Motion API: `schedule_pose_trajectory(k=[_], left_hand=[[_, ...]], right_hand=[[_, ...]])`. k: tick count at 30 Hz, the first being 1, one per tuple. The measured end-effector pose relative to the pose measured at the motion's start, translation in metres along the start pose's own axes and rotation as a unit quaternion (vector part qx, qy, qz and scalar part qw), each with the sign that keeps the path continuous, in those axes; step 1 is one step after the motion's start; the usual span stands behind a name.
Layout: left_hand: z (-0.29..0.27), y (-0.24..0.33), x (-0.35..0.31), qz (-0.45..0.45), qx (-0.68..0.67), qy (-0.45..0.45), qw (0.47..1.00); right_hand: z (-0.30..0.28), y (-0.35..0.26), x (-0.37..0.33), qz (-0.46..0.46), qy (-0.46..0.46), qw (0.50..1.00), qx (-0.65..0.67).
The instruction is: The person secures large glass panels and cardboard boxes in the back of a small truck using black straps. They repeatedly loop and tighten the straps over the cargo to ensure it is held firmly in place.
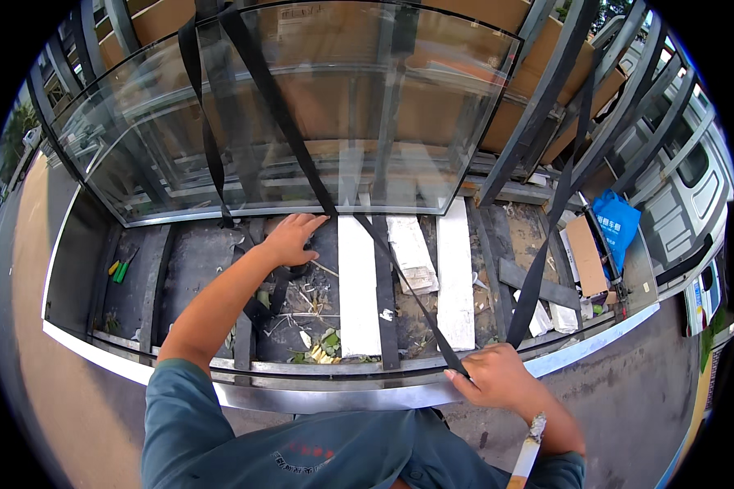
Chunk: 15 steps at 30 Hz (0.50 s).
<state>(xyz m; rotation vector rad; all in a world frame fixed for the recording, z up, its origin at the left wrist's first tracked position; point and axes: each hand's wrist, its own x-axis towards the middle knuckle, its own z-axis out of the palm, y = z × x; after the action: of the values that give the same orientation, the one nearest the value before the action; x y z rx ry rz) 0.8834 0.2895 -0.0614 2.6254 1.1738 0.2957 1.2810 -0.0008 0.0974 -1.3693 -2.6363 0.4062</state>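
A large clear glass pane (261,106) leans against the metal rack on a truck bed. A black strap (279,110) runs down across the glass, past its lower edge and on to my right hand. My left hand (292,239) reaches to the pane's lower edge, fingers stretched out, fingertips beside the strap. At the bed's near edge my right hand (497,376) is closed round the strap; its fingertips are partly hidden. A second black length (538,281) rises from this hand toward the rack at the right. Another strap (200,90) hangs over the glass further left.
White foam strips (359,285) lie across the bed, with leaves and debris (322,346) between. Green-handled pliers (122,270) lie at left. Cardboard (587,254) and a blue bag (616,224) stand at right, near a white vehicle (693,163). A cigarette (528,452) juts in from below.
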Motion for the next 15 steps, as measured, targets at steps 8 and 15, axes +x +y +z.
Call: schedule_pose_trajectory(k=[8, 15], left_hand=[[0.11, 0.079, 0.071, 0.185, -0.114, 0.011, 0.976], [0.119, 0.078, 0.071, 0.167, -0.111, 0.048, 0.978]], right_hand=[[0.005, 0.001, -0.013, 0.05, -0.012, 0.998, -0.023], [0.006, 0.017, -0.058, 0.171, 0.031, 0.984, -0.044]])
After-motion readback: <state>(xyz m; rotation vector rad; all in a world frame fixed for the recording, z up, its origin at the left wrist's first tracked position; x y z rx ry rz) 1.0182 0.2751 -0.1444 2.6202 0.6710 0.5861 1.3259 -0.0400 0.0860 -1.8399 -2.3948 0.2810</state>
